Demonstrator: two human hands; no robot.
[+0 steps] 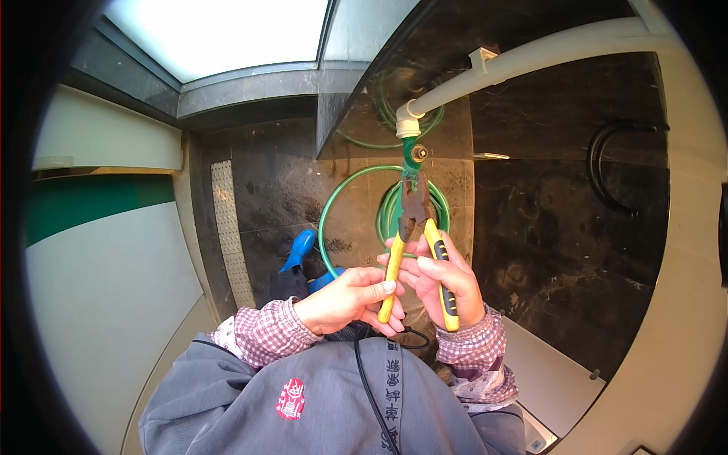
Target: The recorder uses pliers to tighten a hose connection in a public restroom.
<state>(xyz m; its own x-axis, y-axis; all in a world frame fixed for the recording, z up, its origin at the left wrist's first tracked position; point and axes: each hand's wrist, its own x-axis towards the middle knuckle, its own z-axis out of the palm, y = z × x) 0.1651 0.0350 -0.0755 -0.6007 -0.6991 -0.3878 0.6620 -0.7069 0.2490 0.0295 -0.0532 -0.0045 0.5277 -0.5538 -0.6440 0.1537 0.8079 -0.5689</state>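
Note:
My left hand holds the left yellow handle of a pair of pliers. My right hand holds the other handle, which is yellow and black. The handles are spread apart, and the dark jaws are at the green fitting just below a brass tap part; whether they grip it I cannot tell. The fitting joins a white elbow on a white pipe. Behind the pliers lies a coiled green hose on the dark tiled floor, partly hidden by my hands.
Blue boots show below me beside a studded floor strip. A white and green panel is on the left. A black curved tube is at the right, near a pale wall edge. A dark glossy wall stands behind the pipe.

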